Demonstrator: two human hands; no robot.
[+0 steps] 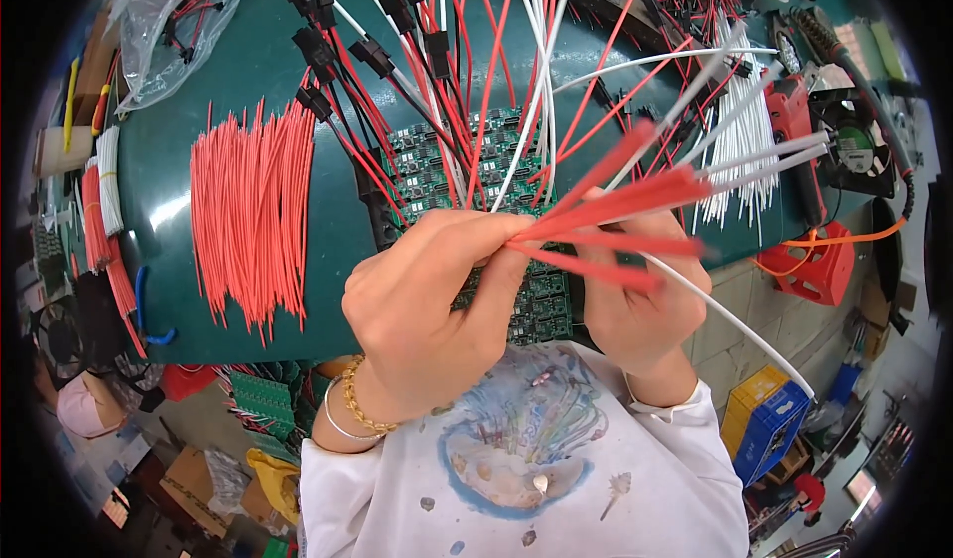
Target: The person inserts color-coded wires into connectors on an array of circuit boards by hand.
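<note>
My left hand (427, 300) is closed in a pinch on a small bunch of red wires (615, 210), which fan out to the right and are blurred at their tips. Close beside it, my right hand (650, 310) is closed too, its fingertips partly hidden behind the red wires. White wires (759, 166) stick out past the right hand, and one long white wire (745, 322) curves down from it. Below both hands lies a panel of green circuit boards (541, 310), with red, white and black wires and black plug connectors (316, 50) rising from its far part.
A pile of loose red wires (253, 220) lies left on the green table (159, 290); loose white wires (735, 181) lie right. At the right edge are a red tool (794, 136), a small fan (852, 146) and an orange cable (854, 235). A clear plastic bag (174, 42) sits far left.
</note>
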